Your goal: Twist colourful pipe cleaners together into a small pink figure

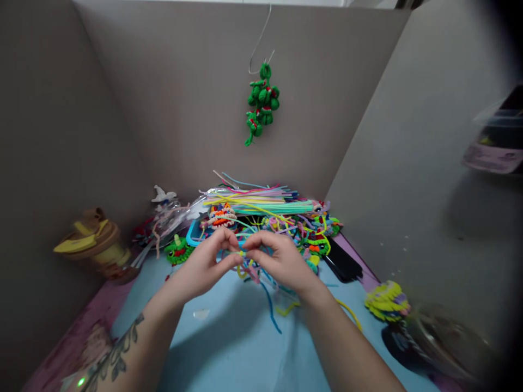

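Observation:
My left hand (208, 264) and my right hand (281, 261) meet above the front of a heap of craft pieces. Thumbs and fingers of both are pinched around a small yellow fuzzy pipe cleaner (241, 253), mostly hidden by the fingertips. Just behind and below them lie loose coloured pipe cleaners, among them a blue pipe cleaner (269, 305) trailing over the mat and a short bent yellow strip (288, 310). A blue tray (191, 234) shows partly behind my left hand, with an orange and white fuzzy piece (223, 216) by it.
A bundle of straight pipe cleaners (269, 207) lies at the back. A green fuzzy figure (178, 249) sits left, a black phone-like slab (342, 260) right. Green ornaments (263, 100) hang from a wire. A brown pot (108, 247) and a yellow fuzzy piece (387, 301) flank the blue mat (212, 354).

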Tool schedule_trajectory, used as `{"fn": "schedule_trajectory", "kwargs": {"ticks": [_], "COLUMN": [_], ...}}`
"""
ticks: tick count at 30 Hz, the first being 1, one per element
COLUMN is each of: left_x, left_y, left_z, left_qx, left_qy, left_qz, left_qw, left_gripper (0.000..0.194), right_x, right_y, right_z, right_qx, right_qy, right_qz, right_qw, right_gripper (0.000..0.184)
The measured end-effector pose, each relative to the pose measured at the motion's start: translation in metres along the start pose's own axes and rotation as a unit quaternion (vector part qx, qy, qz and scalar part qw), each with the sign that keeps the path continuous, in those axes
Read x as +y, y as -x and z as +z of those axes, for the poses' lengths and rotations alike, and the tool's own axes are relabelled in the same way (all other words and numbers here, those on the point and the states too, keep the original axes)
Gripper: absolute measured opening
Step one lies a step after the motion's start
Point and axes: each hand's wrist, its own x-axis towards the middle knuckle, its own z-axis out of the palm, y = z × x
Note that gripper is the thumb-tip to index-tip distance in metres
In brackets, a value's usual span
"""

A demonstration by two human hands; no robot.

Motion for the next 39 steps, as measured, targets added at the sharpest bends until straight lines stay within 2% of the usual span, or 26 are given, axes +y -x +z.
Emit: {"fn": "schedule_trajectory", "kwargs": {"ticks": [7, 11, 16, 21, 23, 26, 29, 32, 35, 39], "left_x": [-0.003, -0.003, -0.005, -0.003, -0.004, -0.009, -0.014, -0.017, -0.02, -0.022], "left_y": [0.0, -0.002, -0.001, 0.004, 0.005, 0.004, 0.0, -0.002, -0.002, 0.0], "left_z": [0.002, 0.006, 0.01, 0.015, 0.017, 0.02, 0.021, 0.02, 0.02, 0.019], "left_qx": [0.019, 0.039, 0.084, 0.123, 0.161, 0.208, 0.213, 0.207, 0.209, 0.21], "left_qy": [0.051, 0.047, 0.003, -0.073, -0.123, -0.221, -0.309, -0.363, -0.385, -0.397], "left_qz": [-0.004, 0.006, 0.024, 0.045, 0.077, 0.152, 0.233, 0.287, 0.304, 0.303], "left_qw": [0.999, 0.998, 0.996, 0.989, 0.976, 0.94, 0.897, 0.862, 0.846, 0.841], "left_gripper": [0.015, 0.013, 0.014, 0.017, 0.019, 0.021, 0.019, 0.02, 0.02, 0.019], "right_x": [-0.001, 0.001, 0.002, -0.001, -0.003, -0.002, 0.0, 0.003, 0.005, 0.006], "right_y": [0.002, 0.002, 0.004, 0.006, 0.005, 0.003, 0.001, 0.001, 0.001, -0.001], "right_z": [0.0, 0.001, 0.002, 0.006, 0.009, 0.011, 0.013, 0.014, 0.017, 0.019], "right_qx": [-0.002, 0.017, 0.029, 0.039, 0.057, 0.078, 0.084, 0.09, 0.104, 0.116], "right_qy": [0.022, 0.063, 0.091, 0.105, 0.087, 0.071, 0.072, 0.068, 0.044, 0.012], "right_qz": [-0.02, -0.073, -0.121, -0.11, -0.076, -0.022, 0.001, 0.03, 0.057, 0.07], "right_qw": [1.0, 0.995, 0.988, 0.988, 0.992, 0.994, 0.994, 0.993, 0.992, 0.991], "right_gripper": [0.011, 0.015, 0.023, 0.022, 0.018, 0.017, 0.018, 0.018, 0.016, 0.015]}}
